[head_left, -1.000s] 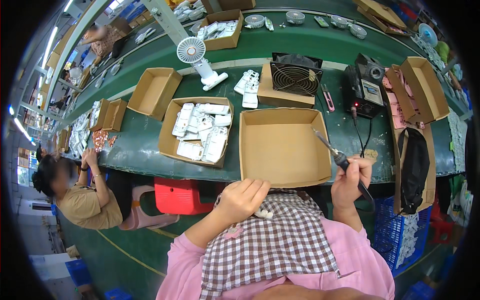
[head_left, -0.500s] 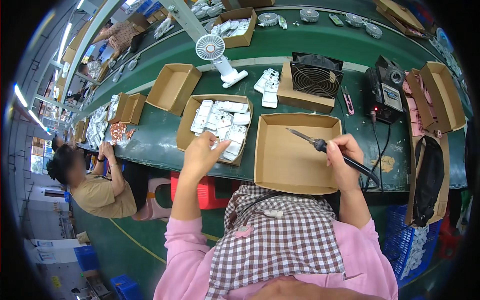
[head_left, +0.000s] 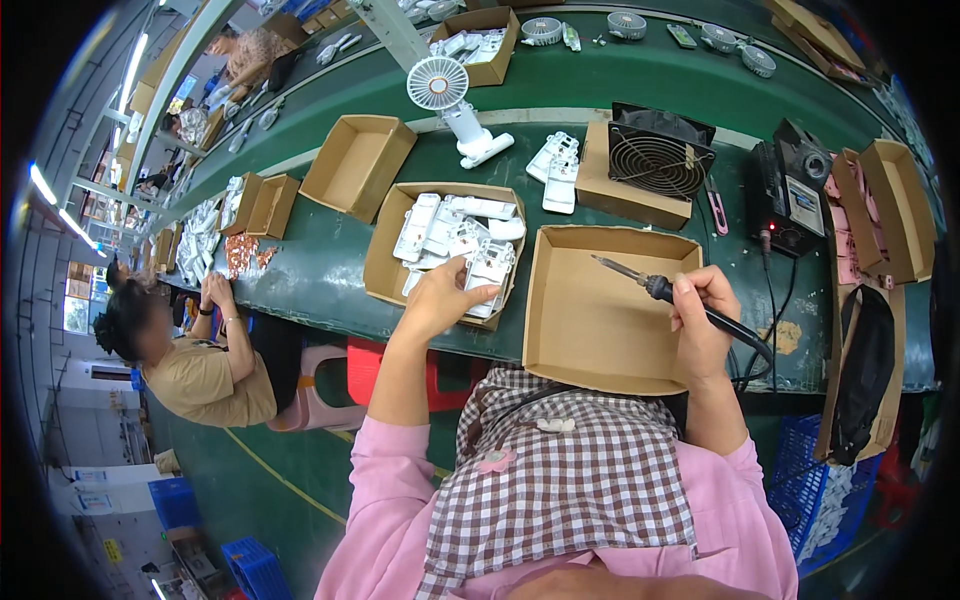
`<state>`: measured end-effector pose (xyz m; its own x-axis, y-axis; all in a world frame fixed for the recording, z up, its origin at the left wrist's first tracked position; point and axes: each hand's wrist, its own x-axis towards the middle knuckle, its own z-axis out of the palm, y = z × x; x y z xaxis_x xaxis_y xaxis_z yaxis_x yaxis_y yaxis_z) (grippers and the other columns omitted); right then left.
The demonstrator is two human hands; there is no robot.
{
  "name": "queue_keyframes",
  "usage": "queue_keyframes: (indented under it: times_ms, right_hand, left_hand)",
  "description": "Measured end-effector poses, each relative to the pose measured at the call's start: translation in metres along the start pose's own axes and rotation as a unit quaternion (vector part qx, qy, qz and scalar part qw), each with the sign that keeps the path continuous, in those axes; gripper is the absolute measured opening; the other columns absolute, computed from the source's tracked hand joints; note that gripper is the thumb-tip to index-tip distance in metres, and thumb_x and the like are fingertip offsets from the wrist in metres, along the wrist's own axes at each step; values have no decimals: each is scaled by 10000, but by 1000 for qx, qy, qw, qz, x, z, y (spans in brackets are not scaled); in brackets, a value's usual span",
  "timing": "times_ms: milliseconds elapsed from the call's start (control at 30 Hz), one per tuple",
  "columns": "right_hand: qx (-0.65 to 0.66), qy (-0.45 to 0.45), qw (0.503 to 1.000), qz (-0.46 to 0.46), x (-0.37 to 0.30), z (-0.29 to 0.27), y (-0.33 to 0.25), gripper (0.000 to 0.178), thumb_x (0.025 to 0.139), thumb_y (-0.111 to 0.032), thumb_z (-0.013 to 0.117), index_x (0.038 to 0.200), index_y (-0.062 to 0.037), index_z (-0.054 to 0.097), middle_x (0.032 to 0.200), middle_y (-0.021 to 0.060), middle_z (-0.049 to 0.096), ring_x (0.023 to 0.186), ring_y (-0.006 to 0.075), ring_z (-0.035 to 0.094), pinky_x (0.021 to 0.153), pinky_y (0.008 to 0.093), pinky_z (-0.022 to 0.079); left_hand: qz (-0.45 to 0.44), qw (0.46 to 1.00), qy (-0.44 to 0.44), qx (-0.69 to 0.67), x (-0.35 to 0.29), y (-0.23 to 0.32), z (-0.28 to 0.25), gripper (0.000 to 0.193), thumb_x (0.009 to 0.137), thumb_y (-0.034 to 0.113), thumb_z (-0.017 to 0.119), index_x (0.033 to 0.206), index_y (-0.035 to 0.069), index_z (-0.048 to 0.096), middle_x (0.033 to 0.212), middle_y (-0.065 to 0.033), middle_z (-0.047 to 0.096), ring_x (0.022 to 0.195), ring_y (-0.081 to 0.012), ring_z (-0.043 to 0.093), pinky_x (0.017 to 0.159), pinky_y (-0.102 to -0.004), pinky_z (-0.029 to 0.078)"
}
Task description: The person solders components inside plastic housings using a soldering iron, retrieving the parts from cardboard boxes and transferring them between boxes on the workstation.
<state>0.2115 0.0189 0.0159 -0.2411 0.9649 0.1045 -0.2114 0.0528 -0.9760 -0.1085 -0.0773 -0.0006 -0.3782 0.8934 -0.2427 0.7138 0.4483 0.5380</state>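
Soldering iron in right grip; station label illegible

Middle gap: a thin strip of green table separated parts box from wide carton.
Wide carton: lay open at near left; soldering iron and right hand intruded.
Far side: black fan stood in the way.
Right side: cords obstructed, their run hard to make out.

2 pink sleeves flank a brown-and-white checked apron.
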Motion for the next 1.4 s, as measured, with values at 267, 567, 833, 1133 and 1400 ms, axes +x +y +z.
queue_keyframes:
  times_ms: [267, 567, 833, 1133, 1400]
  right_hand:
    - [-1, 21, 1000, -20, -1, 0, 1, 150, 895, -128, 603, 795, -44, 529, 608, -13, 527, 503, 27, 460, 460, 172, 350]
    - [15, 25, 999, -18, -1, -2, -1, 157, 895, -131, 604, 790, -47, 523, 616, -17, 523, 502, 28, 460, 458, 168, 348]
    - [27, 26, 999, -6, 1, -7, 3, 153, 894, -120, 602, 787, -49, 519, 610, -16, 521, 498, 28, 459, 453, 169, 352]
    - [33, 23, 999, 0, 1, -4, 0, 152, 891, -113, 600, 784, -49, 513, 607, -16, 517, 495, 29, 455, 453, 168, 351]
    - [47, 39, 998, -9, 2, -5, 0, 154, 887, -120, 598, 779, -49, 515, 611, -11, 511, 491, 33, 447, 452, 170, 343]
  left_hand:
    - [-13, 987, -22, -159, 12, -39, 4, 607, 748, 309, 758, 1162, -69, 526, 880, -115, 618, 777, -207, 582, 689, -335, 459]
    - [-94, 962, 2, -258, 22, -11, -28, 452, 806, 157, 686, 1146, -83, 509, 1038, -156, 625, 881, -195, 618, 773, -305, 497]
    - [-87, 988, 101, 81, 9, 30, 14, 491, 850, 306, 620, 1087, -71, 415, 1164, -311, 490, 1069, -458, 501, 881, -497, 425]
    - [-38, 983, 145, -110, 19, -1, 25, 653, 820, 250, 668, 1243, -130, 347, 1148, -306, 547, 1092, -392, 545, 921, -407, 432]
    - [-106, 932, 24, -344, 16, 14, -2, 607, 790, 190, 727, 1222, -109, 423, 1126, -165, 581, 992, -209, 577, 821, -291, 469]
